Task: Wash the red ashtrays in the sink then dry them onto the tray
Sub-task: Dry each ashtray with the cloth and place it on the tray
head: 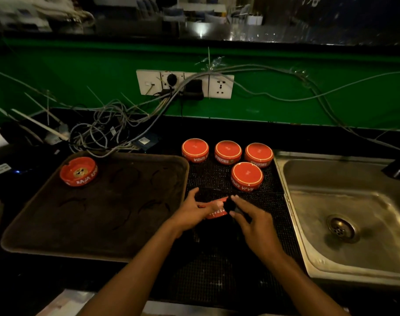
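The ashtrays (227, 151) were red with white lettering, the tray (103, 224) brown, the wall (80, 71) green.

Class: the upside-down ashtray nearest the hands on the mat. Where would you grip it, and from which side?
Grip the near ashtray by its side wall, from above, fingers spanning the flat base. It sits inverted, so the rim is down on the mat; only the round wall offers purchase.

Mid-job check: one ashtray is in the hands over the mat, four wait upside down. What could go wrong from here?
1. The held ashtray is pinched by the left hand while the right hand rubs it with a dark cloth; it might slip.
2. Cables trail beside the tray; drips could reach them.
3. The four inverted ashtrays sit close together; a wrist may knock one.
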